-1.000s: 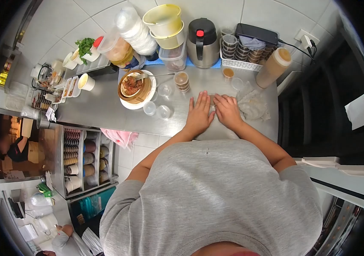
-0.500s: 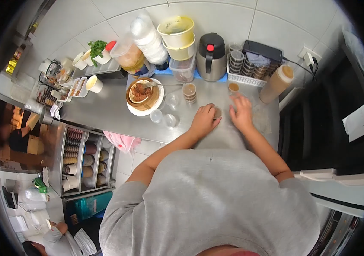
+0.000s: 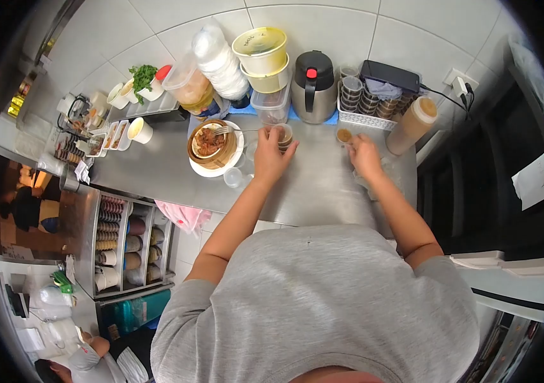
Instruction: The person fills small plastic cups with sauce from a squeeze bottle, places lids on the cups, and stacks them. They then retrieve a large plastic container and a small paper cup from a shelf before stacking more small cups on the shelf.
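At the steel counter (image 3: 323, 185) stands a person in a grey shirt (image 3: 316, 293); directions are taken from the chest, with the tiled wall (image 3: 323, 25) at twelve o'clock.

Left hand (image 3: 271, 154), eleven o'clock: it is at a stack of clear cups (image 3: 285, 133) with brown contents. Thumb and fingers are apart, the stack between them; how firmly they press on it, I cannot tell.

Right hand (image 3: 366, 156), one o'clock: its fingers are curled and drawn near one another, the tips at the near right edge of a small cup of brown sauce (image 3: 344, 135). Whether they pinch the cup, I cannot tell. This cup is upright on the counter, well apart from the stack.

Ten o'clock: a round steamer basket (image 3: 220, 157) of dark food sits on a white plate (image 3: 203, 172), a fork (image 3: 224, 129) resting in it. Just beside the plate is a clear cup (image 3: 232, 177).

Twelve o'clock: a steel jug (image 3: 315, 102) with a black lid. One o'clock, beyond the right hand: a white basket (image 3: 364, 121) of stacked cups, a squeeze bottle (image 3: 410, 129) beside it.
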`<state>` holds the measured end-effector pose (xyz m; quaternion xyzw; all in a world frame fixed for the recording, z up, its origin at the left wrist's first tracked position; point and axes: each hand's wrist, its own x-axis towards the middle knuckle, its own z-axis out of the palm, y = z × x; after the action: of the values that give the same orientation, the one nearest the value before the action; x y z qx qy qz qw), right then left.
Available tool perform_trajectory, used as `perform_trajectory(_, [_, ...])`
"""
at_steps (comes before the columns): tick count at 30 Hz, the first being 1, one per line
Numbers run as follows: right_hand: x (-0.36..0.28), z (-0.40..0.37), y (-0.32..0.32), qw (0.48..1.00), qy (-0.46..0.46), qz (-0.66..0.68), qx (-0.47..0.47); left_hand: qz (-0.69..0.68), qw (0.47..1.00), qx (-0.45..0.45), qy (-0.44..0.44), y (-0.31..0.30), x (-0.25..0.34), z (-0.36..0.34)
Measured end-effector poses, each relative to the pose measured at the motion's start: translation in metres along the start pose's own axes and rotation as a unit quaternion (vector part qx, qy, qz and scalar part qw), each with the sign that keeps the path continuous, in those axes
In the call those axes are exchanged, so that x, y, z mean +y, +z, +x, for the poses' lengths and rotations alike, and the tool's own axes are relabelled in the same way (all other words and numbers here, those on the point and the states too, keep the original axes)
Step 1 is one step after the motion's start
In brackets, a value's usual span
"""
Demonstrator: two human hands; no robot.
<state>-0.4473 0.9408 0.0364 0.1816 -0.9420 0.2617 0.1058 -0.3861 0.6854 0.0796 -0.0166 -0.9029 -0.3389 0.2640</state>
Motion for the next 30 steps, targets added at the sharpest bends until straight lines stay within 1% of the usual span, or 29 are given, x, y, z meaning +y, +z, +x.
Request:
perform_trajectory(3, [0.011, 0.022, 0.002, 0.996, -0.028, 0.073, 0.035, -0.045, 0.998, -0.039, -0.01, 0.002, -0.001, -0.004])
perform_trajectory(5, [0.02, 0.036, 0.006, 0.995, 0.02, 0.099, -0.021, 0.039, 0.995, 0.045, 0.083, 0.004, 0.0, -0.007])
perform_trajectory(6, [0.023, 0.041, 0.007, 0.992, 0.043, 0.111, -0.048, 0.08, 0.984, 0.088, 0.129, 0.005, 0.002, -0.009])
perform_trajectory(8, [0.029, 0.05, 0.01, 0.982, 0.068, 0.16, -0.075, 0.01, 0.971, 0.075, 0.225, 0.012, 0.01, -0.016])
perform_trajectory(9, [0.032, 0.052, 0.012, 0.975, 0.082, 0.184, -0.09, -0.025, 0.96, 0.066, 0.271, 0.018, 0.014, -0.019])
perform_trajectory(12, [0.042, 0.056, 0.025, 0.962, 0.079, 0.254, -0.055, -0.066, 0.944, -0.092, 0.31, 0.037, 0.038, -0.01])
perform_trajectory(15, [0.031, 0.058, 0.011, 0.959, 0.096, 0.258, -0.074, -0.036, 0.973, -0.133, 0.186, 0.076, 0.033, -0.001])
perform_trajectory(17, [0.056, 0.07, 0.035, 0.953, 0.078, 0.259, -0.136, -0.071, 0.979, -0.165, 0.094, 0.109, 0.009, 0.005])
perform_trajectory(18, [0.056, 0.073, 0.034, 0.949, 0.07, 0.259, -0.167, -0.09, 0.978, -0.181, 0.047, 0.115, 0.01, 0.009])
perform_trajectory(21, [0.052, 0.073, 0.029, 0.94, 0.108, 0.269, -0.182, -0.197, 0.939, -0.263, -0.099, 0.124, 0.01, 0.017])
perform_trajectory(22, [0.054, 0.075, 0.032, 0.937, 0.107, 0.269, -0.194, -0.207, 0.937, -0.265, -0.088, 0.125, 0.012, 0.017])
perform_trajectory(24, [0.048, 0.078, 0.028, 0.925, 0.154, 0.262, -0.226, -0.224, 0.934, -0.271, -0.067, 0.127, 0.012, 0.017])
perform_trajectory(25, [0.045, 0.078, 0.028, 0.918, 0.179, 0.259, -0.242, -0.155, 0.96, -0.234, 0.006, 0.132, 0.007, 0.014])
perform_trajectory(26, [0.047, 0.078, 0.03, 0.907, 0.19, 0.28, -0.249, -0.084, 0.974, -0.195, 0.079, 0.14, -0.001, 0.011])
perform_trajectory(27, [0.048, 0.079, 0.033, 0.896, 0.201, 0.3, -0.256, -0.012, 0.976, -0.152, 0.152, 0.141, -0.003, 0.011])
perform_trajectory(28, [0.05, 0.081, 0.035, 0.885, 0.212, 0.32, -0.264, 0.013, 0.975, -0.151, 0.163, 0.142, -0.004, 0.009])
perform_trajectory(30, [0.051, 0.088, 0.036, 0.874, 0.232, 0.307, -0.298, 0.063, 0.97, -0.148, 0.184, 0.141, -0.002, 0.007])
